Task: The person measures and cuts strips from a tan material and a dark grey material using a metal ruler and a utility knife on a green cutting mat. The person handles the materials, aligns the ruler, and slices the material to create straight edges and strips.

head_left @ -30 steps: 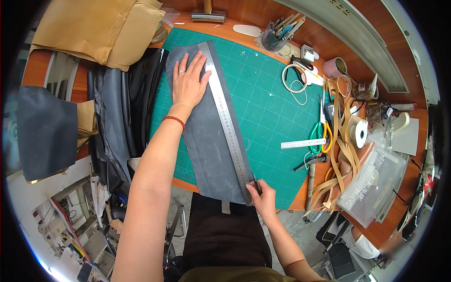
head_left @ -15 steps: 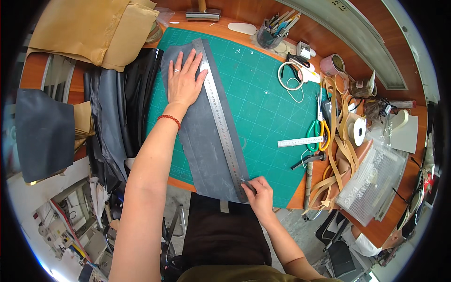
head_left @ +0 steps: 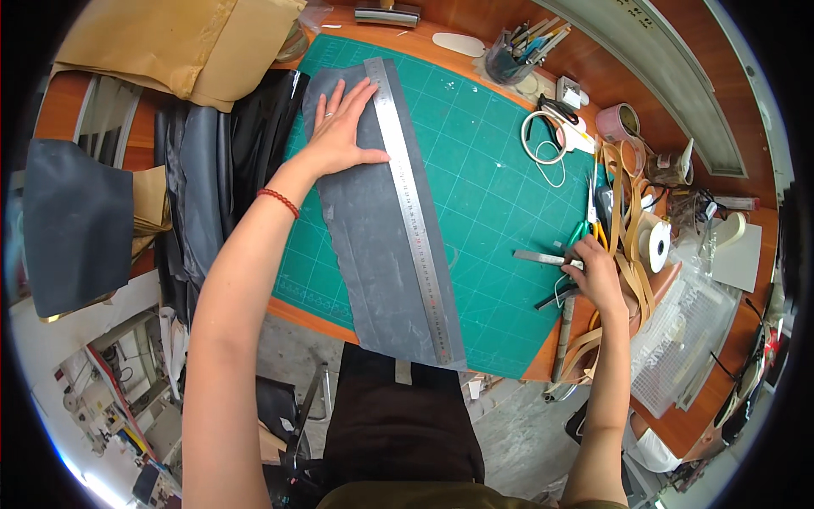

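Observation:
A strip of dark grey leather (head_left: 373, 263) lies slantwise over the green cutting mat (head_left: 483, 195), its lower end past the mat's near edge. Along its right side runs a long steel ruler (head_left: 411, 220). My left hand (head_left: 339, 136) is open, fingers spread over the upper leather, with fingertips and thumb touching the ruler. At the mat's right edge, my right hand (head_left: 598, 276) is closed on one end of a short steel ruler (head_left: 543, 257), which looks tilted. Beside that hand are scissors with green and yellow handles (head_left: 581, 231), partly hidden by the fingers.
Dark leather rolls (head_left: 203, 195) and tan sheets (head_left: 153, 51) sit at the left. Along the back stands a cup of pens and tools (head_left: 513, 59). White cord ring (head_left: 543, 140), tan straps (head_left: 623, 220), a white spool (head_left: 653, 246) and a clear grid ruler (head_left: 670, 339) crowd the right side.
My right hand has left the long ruler's lower end and moved right to the short ruler. My left thumb has spread wider and down along the long ruler. The whole view has shifted slightly.

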A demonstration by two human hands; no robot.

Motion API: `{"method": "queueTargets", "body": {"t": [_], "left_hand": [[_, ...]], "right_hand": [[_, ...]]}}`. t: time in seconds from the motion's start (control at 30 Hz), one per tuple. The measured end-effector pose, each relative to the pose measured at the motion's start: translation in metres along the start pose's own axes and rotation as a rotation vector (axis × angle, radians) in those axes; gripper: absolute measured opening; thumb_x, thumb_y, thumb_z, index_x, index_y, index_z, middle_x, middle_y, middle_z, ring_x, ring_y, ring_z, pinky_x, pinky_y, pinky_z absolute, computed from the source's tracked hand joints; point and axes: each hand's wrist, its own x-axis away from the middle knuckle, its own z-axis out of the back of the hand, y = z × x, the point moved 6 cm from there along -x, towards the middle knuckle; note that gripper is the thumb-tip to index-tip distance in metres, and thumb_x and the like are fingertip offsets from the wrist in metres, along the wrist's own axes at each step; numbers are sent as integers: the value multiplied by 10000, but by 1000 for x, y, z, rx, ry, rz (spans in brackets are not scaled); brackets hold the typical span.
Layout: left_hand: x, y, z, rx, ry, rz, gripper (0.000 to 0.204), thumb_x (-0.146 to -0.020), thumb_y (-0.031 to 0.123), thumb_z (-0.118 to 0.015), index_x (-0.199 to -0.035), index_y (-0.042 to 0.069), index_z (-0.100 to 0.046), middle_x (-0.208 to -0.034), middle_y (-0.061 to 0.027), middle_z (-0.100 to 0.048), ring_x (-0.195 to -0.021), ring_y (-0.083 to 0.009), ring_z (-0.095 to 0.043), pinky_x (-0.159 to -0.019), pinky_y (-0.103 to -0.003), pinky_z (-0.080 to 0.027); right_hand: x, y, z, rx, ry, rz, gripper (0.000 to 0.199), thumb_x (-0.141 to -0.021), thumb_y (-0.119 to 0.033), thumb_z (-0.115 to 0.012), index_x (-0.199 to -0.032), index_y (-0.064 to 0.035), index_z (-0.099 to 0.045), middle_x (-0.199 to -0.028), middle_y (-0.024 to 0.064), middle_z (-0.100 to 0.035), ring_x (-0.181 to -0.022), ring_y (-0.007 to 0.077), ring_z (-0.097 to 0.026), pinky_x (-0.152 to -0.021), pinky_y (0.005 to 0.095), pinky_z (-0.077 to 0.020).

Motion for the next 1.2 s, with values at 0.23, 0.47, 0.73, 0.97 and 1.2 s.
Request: {"method": "queueTargets", "body": {"t": [0.23,0.47,0.73,0.97,1.2], "left_hand": [[6,3,3,-58,-57,-8,1293,-570,551,-911,-1597,129,-249,-1678,-93,-181,-1558,-377,-21,-1249,-552,-7],[4,6,3,-68,-65,-7,1363,-516,575,-918,-1603,141,-220,-1677,-95,-165,-1556,-380,-22,-1246,-564,-14],[6,9,5,-69,-67,-3,1379,-503,554,-931,-1600,119,-217,-1673,-114,-155,-1552,-400,-10,-1237,-590,-12],[27,0,10,-109,-80,39,1384,-498,570,-931,-1596,112,-224,-1671,-124,-153,-1547,-416,-7,-1221,-632,-16],[25,4,9,-109,-70,41,1387,-461,594,-931,-1595,166,-258,-1673,-109,-157,-1545,-424,-21,-1216,-642,-25]], "right_hand": [[-48,-38,25,-332,69,30,112,-836,-64,-754,-922,-5,-715,-722,121,-599,-655,227,-589,-603,346,-441],[-217,-153,3,-367,482,287,155,-888,-172,-718,-1011,-83,-751,-871,141,-633,-822,332,-642,-711,420,-491],[-268,-166,-11,-233,721,244,199,-842,-110,-705,-1035,-138,-742,-979,108,-627,-887,355,-646,-746,469,-517],[-282,-171,-13,-218,725,277,234,-811,-89,-705,-1028,-175,-721,-1007,87,-615,-903,339,-651,-739,466,-525],[-298,-175,-16,-116,678,314,253,-818,-111,-702,-1059,-183,-723,-1036,58,-629,-917,311,-661,-758,453,-546]]}}
